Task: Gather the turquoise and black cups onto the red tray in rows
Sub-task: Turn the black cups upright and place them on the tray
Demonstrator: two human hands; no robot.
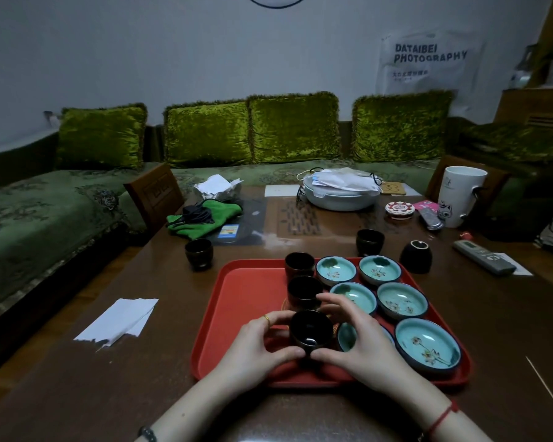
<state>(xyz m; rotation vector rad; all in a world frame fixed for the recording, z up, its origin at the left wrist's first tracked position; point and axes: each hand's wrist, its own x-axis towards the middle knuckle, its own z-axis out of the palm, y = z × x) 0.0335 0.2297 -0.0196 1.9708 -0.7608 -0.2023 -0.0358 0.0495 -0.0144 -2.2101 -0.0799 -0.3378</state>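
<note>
1. Gripping the near black cup (pixel 310 330): left hand (pixel 256 349) and right hand (pixel 355 339) both curl round it, at the red tray's (pixel 237 301) near half.
2. Middle black cup (pixel 304 291) and far black cup (pixel 299 264) line up beyond it; six turquoise cups (pixel 402 299) sit to their right, in two rows.
3. Off-tray black cups (pixel 199 253) on the wooden table (pixel 141 378): two upright, one inverted.

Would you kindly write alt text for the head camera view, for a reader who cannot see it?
The left hand and right hand grip a black cup on a red tray, the nearest of three in a column beside six turquoise cups in two columns. Three more black cups sit on the brown table beyond the tray.
</note>
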